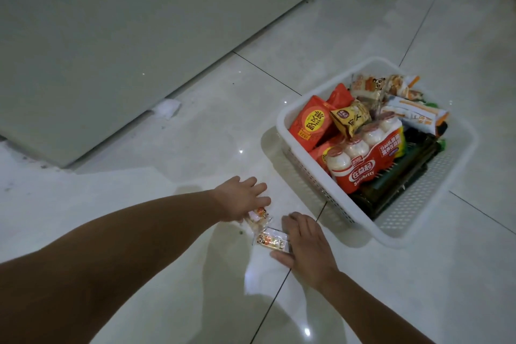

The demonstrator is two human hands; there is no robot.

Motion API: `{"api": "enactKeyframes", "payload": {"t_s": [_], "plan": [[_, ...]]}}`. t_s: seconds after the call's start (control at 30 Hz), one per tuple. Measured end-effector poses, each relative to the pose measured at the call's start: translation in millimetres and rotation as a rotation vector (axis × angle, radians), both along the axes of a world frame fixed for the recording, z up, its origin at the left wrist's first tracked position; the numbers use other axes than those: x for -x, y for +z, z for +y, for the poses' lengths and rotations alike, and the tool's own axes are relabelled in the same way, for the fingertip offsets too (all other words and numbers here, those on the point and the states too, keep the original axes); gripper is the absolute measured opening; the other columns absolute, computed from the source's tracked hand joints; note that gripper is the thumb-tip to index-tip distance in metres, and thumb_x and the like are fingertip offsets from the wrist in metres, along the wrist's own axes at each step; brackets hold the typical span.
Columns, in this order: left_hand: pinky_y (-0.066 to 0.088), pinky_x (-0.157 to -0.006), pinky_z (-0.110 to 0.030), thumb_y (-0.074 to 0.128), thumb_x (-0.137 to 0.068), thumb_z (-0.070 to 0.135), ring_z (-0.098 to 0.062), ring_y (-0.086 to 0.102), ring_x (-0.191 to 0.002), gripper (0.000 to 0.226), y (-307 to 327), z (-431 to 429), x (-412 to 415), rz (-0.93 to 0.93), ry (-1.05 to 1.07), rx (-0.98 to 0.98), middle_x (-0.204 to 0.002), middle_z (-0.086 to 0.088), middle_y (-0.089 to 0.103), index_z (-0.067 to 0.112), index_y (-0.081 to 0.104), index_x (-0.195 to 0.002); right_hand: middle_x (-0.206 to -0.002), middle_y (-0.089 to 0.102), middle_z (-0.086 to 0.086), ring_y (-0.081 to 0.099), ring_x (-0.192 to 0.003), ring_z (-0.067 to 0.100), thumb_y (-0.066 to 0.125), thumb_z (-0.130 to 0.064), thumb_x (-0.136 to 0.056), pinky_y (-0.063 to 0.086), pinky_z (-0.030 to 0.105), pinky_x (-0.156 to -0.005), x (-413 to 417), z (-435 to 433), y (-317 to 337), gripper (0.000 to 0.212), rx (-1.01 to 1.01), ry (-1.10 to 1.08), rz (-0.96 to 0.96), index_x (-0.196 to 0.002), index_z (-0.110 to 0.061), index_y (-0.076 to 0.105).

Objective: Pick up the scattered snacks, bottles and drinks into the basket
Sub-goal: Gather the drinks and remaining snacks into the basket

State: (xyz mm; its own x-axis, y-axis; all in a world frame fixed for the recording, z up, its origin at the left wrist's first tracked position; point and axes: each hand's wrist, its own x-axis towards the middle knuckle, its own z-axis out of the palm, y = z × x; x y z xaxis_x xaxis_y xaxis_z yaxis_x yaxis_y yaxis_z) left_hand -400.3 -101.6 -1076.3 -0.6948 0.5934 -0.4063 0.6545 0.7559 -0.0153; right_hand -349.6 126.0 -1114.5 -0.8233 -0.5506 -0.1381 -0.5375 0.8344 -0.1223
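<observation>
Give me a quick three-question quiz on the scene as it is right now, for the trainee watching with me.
1. True or false: the white basket is empty.
2. Which of these lies in the basket? A) a multipack of small white drink bottles B) a banana C) a mug
3. How many small snack packets lie on the tiled floor by the left hand and the right hand?

Key: 1. False, it holds snacks and bottles. 2. A. 3. Two: one partly under the left hand, one touched by the right hand.
</observation>
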Motion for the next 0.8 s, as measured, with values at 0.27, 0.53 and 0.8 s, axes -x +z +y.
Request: {"api": "enactKeyframes", "payload": {"t_s": [0.27,0.53,0.8], "plan": [[0.045,-0.082,-0.038,0.038,-0.098,0.045,-0.029,0.051,-0.11,0.052,40,-14,-3,-0.102,0.167,-0.18,-0.129,-0.013,0.046,0.007,0.034,-0.133,-0.071,0.058,0.0,0.056,-0.056,0.011,0.041,-0.058,-0.089,0.05,0.022,-0.046,1,-18,17,0.045,0.11,0.045,0.278,-0.095,-0.014,0.046],[0.047,-0.073,-0.041,0.024,-0.099,0.05,-0.033,0.06,-0.094,0.058,152,17,62,0.336,0.193,-0.331,-0.124,-0.013,0.053,0.006,0.027,-0.137,-0.083,0.065,0.009,0.063,-0.057,0.018,0.031,-0.052,-0.095,0.045,0.021,-0.045,52,-11,135,0.053,0.352,0.01,0.563,-0.114,-0.005,0.046],[0.045,-0.064,-0.039,0.037,-0.096,0.052,-0.032,0.061,-0.088,0.051,174,47,90,0.366,0.424,-0.359,-0.111,-0.011,0.06,0.008,0.036,-0.123,-0.131,0.048,0.021,0.053,-0.111,0.042,0.04,-0.043,-0.097,0.043,0.044,-0.084,102,74,174,0.053,0.649,-1.378,0.14,-0.135,-0.01,0.025]]}}
